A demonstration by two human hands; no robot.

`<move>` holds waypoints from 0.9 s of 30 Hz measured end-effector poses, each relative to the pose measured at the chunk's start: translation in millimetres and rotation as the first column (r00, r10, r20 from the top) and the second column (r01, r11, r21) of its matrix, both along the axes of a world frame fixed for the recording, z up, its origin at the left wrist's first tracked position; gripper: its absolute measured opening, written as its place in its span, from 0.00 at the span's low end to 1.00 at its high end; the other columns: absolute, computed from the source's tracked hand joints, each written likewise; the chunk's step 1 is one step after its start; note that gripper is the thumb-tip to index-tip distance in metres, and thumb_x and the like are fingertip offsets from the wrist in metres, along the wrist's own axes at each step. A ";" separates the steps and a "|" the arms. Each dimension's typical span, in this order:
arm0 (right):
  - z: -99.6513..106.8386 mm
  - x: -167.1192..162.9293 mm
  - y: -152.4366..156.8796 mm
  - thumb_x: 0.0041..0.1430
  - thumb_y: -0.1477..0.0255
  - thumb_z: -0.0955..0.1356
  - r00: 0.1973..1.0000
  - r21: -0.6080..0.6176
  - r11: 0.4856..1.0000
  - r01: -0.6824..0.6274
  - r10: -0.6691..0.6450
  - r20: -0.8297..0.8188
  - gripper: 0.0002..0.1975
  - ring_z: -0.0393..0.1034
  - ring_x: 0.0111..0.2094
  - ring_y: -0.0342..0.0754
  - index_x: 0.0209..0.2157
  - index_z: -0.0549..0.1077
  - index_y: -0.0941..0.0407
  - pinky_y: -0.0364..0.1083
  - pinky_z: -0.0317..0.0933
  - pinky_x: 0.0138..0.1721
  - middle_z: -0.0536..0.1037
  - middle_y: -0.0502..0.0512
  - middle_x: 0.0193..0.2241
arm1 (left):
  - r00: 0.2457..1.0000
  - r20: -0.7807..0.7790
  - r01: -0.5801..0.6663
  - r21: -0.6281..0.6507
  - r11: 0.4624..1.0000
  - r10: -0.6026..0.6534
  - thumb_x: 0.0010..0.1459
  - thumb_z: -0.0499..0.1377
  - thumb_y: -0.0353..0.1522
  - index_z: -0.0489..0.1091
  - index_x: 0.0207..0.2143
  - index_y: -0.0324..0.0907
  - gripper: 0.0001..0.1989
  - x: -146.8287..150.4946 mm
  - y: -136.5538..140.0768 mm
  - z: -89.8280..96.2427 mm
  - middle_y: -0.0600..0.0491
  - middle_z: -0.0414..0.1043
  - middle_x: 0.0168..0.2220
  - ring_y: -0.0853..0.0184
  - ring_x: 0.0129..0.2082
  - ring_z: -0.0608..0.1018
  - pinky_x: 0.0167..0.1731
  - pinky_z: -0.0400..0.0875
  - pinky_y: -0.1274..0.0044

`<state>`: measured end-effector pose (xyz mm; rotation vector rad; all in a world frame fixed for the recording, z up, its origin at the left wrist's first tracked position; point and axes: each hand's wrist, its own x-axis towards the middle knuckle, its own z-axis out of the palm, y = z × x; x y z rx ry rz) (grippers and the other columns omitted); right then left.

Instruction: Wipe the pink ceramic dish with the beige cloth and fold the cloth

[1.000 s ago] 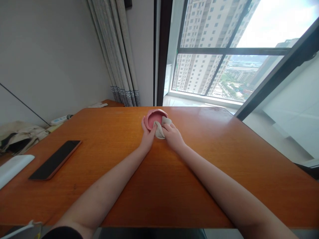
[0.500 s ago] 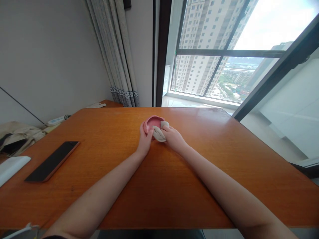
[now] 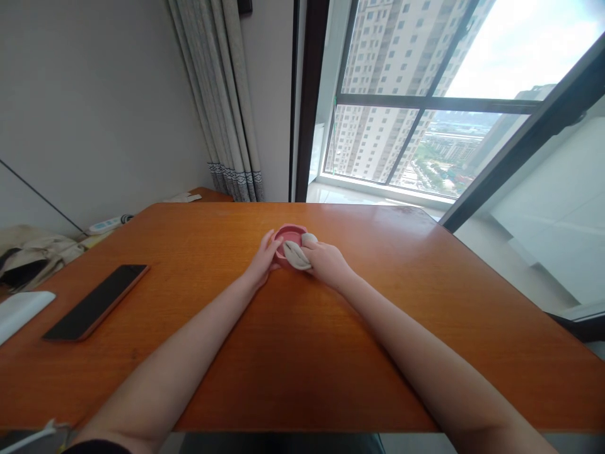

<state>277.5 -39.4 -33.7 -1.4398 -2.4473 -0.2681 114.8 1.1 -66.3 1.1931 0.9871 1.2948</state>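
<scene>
A small pink dish (image 3: 289, 232) with a raised rim is at the middle of the wooden table, towards its far side. My left hand (image 3: 265, 257) grips the dish by its left side, the thumb over the rim. In my right hand (image 3: 327, 261) is a bunched whitish cloth (image 3: 296, 255), pressed against the near right part of the dish. The cloth hides part of the rim there. My right fingertips are covered by the cloth.
A dark phone (image 3: 97, 302) lies on the table (image 3: 302, 378) at the left, beside a white object (image 3: 23, 312) at the edge. A beige fabric bundle (image 3: 38, 255) and a power strip (image 3: 108, 224) are further left. A curtain (image 3: 227, 126) hangs behind.
The dish has tipped flatter and shifted slightly, and my left hand has moved a little left. The cloth in my right hand has slid left across the dish's near side.
</scene>
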 end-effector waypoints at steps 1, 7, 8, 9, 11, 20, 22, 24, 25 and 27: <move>-2.2 -3.6 -0.8 0.57 0.70 0.66 0.999 0.040 0.999 0.033 -0.032 -0.020 0.09 0.67 0.36 0.47 0.41 0.71 0.53 0.42 0.58 0.34 0.72 0.56 0.38 | 0.998 0.053 0.029 -0.053 0.998 -0.026 0.53 0.57 0.43 0.56 0.57 0.48 0.30 5.8 -4.1 -0.2 0.48 0.70 0.48 0.66 0.38 0.77 0.35 0.75 0.72; -4.4 3.4 0.4 0.58 0.72 0.65 0.996 0.051 0.996 -0.072 0.074 -0.040 0.08 0.65 0.36 0.47 0.40 0.71 0.55 0.43 0.59 0.38 0.72 0.56 0.38 | 0.990 0.134 -0.027 -0.150 0.988 0.047 0.55 0.55 0.39 0.50 0.58 0.51 0.28 23.8 -13.8 -4.1 0.49 0.67 0.52 0.64 0.42 0.76 0.37 0.75 0.70; -2.9 8.9 2.1 0.58 0.70 0.65 0.991 0.033 0.991 -0.126 0.127 -0.037 0.09 0.66 0.37 0.47 0.41 0.70 0.55 0.43 0.59 0.38 0.72 0.55 0.39 | 0.995 0.084 -0.040 -0.121 0.992 0.050 0.55 0.54 0.38 0.53 0.57 0.49 0.27 20.4 -10.0 -3.2 0.49 0.68 0.51 0.63 0.42 0.76 0.38 0.75 0.69; -1.5 14.1 3.9 0.59 0.69 0.64 0.987 0.027 0.987 -0.158 0.159 -0.040 0.10 0.66 0.38 0.46 0.43 0.70 0.55 0.42 0.58 0.38 0.71 0.55 0.40 | 0.999 0.028 -0.044 -0.061 0.997 0.046 0.55 0.54 0.38 0.56 0.56 0.48 0.25 16.0 -5.2 -1.5 0.49 0.68 0.50 0.62 0.44 0.76 0.40 0.74 0.68; 0.0 20.9 6.4 0.61 0.68 0.63 0.987 0.046 0.987 -0.153 0.155 -0.046 0.13 0.66 0.38 0.45 0.47 0.68 0.54 0.42 0.58 0.38 0.71 0.56 0.42 | 0.996 -0.072 -0.045 0.115 0.992 0.054 0.53 0.57 0.37 0.61 0.53 0.45 0.24 7.9 3.8 2.7 0.48 0.68 0.52 0.59 0.50 0.72 0.49 0.69 0.67; -9.1 -10.7 -9.8 0.59 0.75 0.62 0.996 0.103 0.994 0.032 -0.023 -0.081 0.08 0.66 0.31 0.44 0.39 0.72 0.57 0.42 0.56 0.30 0.73 0.55 0.35 | 0.963 0.013 -0.264 0.217 0.940 0.268 0.58 0.54 0.41 0.51 0.58 0.47 0.27 25.0 -12.3 -7.9 0.48 0.53 0.62 0.63 0.61 0.61 0.59 0.57 0.70; -4.7 -2.9 -8.4 0.59 0.74 0.63 0.997 0.075 0.996 -0.045 0.049 -0.054 0.11 0.67 0.33 0.43 0.43 0.71 0.55 0.41 0.57 0.31 0.73 0.55 0.38 | 0.974 -0.003 -0.222 0.202 0.954 0.228 0.59 0.51 0.39 0.55 0.55 0.46 0.22 18.7 -5.9 -7.8 0.48 0.58 0.59 0.63 0.58 0.64 0.58 0.57 0.68; -0.6 11.5 -3.1 0.62 0.73 0.62 0.993 0.053 0.992 -0.114 0.115 -0.019 0.12 0.68 0.35 0.43 0.46 0.70 0.53 0.40 0.57 0.33 0.73 0.54 0.40 | 0.985 -0.097 -0.119 0.239 0.964 0.145 0.59 0.51 0.36 0.59 0.53 0.44 0.19 7.7 3.6 -3.2 0.48 0.62 0.56 0.63 0.57 0.66 0.58 0.57 0.67; 0.4 18.6 0.1 0.63 0.72 0.61 0.992 0.038 0.992 -0.124 0.124 0.002 0.11 0.68 0.36 0.43 0.46 0.70 0.52 0.41 0.57 0.34 0.74 0.54 0.41 | 0.981 -0.171 -0.044 0.271 0.961 0.093 0.57 0.52 0.36 0.61 0.51 0.43 0.19 2.5 7.4 -0.2 0.48 0.63 0.55 0.62 0.56 0.66 0.58 0.57 0.67; -0.6 28.0 5.4 0.63 0.71 0.62 0.993 0.002 0.994 -0.108 0.108 0.041 0.09 0.68 0.35 0.43 0.42 0.71 0.53 0.41 0.57 0.34 0.74 0.54 0.40 | 0.954 -0.298 0.074 0.316 0.946 0.025 0.54 0.56 0.36 0.62 0.52 0.42 0.22 -3.1 10.0 4.5 0.47 0.63 0.55 0.61 0.57 0.65 0.59 0.54 0.67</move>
